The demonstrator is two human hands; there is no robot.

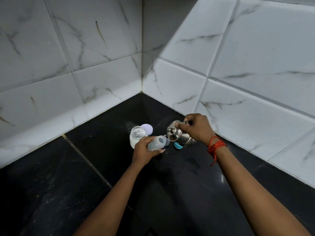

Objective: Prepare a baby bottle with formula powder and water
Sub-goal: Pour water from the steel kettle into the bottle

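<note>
Head view: the baby bottle [156, 143] lies tilted, with its long axis running from lower left to upper right. Its base sits in the left hand [144, 151] and its open mouth points up and right, toward the steel pot [179, 137]. The bottle is held just above the desk [68, 176], between the powder jar [136, 136] and the pot. It is a short cylinder of cloudy, translucent plastic with small coloured marks on its wall.

The pot is polished, round-bodied metal with a flat lid and a small knob. It is tipped to the left, so the lid faces the bottle's mouth. The jar is clear, stands upright and open, and holds white powder. Its round pale lid [147, 128] lies flat just behind it. 1 blue ring [178, 145] lies on the desk under the pot.

The desk is glossy black stone, and the walls are white tile [102, 48] with grey veins.

The left hand grips the bottle, fingers wrapped round its lower half and the forearm reaching forward. The right hand [197, 128] grips the pot from above with curled fingers, the thumb at the lid's edge. A red thread [215, 145] circles the right wrist.
</note>
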